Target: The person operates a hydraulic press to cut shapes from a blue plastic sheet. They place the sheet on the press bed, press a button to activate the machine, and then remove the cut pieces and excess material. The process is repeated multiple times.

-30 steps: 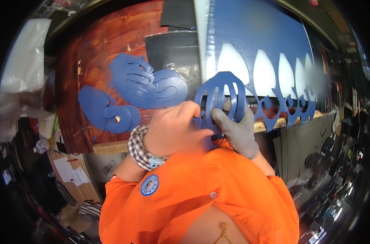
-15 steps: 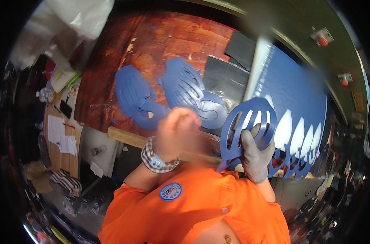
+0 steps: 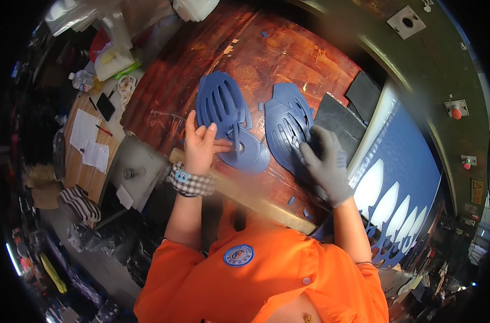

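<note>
My bare left hand point(image 3: 200, 146), a checkered band round its wrist, has its fingers spread at the near left edge of a slotted blue sole-shaped sheet piece point(image 3: 219, 102). That piece lies on the left pile, with a rounded blue part point(image 3: 250, 156) at its near end. My right hand point(image 3: 331, 169), in a grey glove, is over the near right side of a second pile of slotted blue sheet pieces point(image 3: 284, 126). Its thumb and fingers are apart and slightly bent, with nothing visible between them. The glove hides part of this pile.
Both piles lie on a worn reddish wooden board point(image 3: 175, 91). Black sheets point(image 3: 339, 121) lie right of them, beside a large blue sheet point(image 3: 412, 145) with cut-out openings. A green machine frame point(image 3: 444, 75) with red buttons runs along the right. Papers point(image 3: 88, 134) and a phone point(image 3: 106, 106) lie left.
The slotted blue piece has left my right hand and now appears on the left pile. My right hand has moved to the right pile; my left hand has moved left. The view has shifted.
</note>
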A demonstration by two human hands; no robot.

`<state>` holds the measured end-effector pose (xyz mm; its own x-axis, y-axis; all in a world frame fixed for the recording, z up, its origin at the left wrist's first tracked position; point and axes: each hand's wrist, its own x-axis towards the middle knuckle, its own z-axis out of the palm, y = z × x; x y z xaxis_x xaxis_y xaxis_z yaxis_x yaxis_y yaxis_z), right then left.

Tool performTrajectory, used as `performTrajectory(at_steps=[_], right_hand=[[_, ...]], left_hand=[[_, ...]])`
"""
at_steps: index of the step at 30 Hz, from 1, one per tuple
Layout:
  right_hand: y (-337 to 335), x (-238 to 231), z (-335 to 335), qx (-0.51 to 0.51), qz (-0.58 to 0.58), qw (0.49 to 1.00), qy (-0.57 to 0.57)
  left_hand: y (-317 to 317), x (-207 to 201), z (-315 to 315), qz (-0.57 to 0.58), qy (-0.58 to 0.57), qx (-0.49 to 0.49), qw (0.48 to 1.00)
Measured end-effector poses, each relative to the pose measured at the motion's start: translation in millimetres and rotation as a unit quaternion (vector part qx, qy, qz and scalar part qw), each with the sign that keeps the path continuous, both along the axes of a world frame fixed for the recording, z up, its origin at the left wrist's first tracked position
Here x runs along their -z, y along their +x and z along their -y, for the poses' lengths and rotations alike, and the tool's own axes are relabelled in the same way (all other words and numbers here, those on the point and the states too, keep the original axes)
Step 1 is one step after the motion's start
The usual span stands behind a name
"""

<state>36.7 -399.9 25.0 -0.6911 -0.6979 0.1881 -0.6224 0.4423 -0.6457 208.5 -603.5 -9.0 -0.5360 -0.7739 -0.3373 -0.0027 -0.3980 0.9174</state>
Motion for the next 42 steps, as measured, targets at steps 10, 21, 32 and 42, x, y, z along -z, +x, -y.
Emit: performTrajectory(at_steps=[10,21,32,42], right_hand=[[-7,17,14,0.009,-0.138,0.971,0.194],[-1,26,13,0.048,-0.049,0.997,0.038],[-31,-2,-35,0.154,0.378,0.880,-0.242],[1,-12,-61,0.120,0.557,0.719,-0.398]], left_hand=[[-8,10,-4,0.062,-0.186,0.065,0.978],[-1,-41,3,-0.171,-0.087,0.113,0.975],[9,8,18,0.183,-0.424,0.111,0.880],[-5,-14,-3,0.279,-0.643,0.038,0.712]])
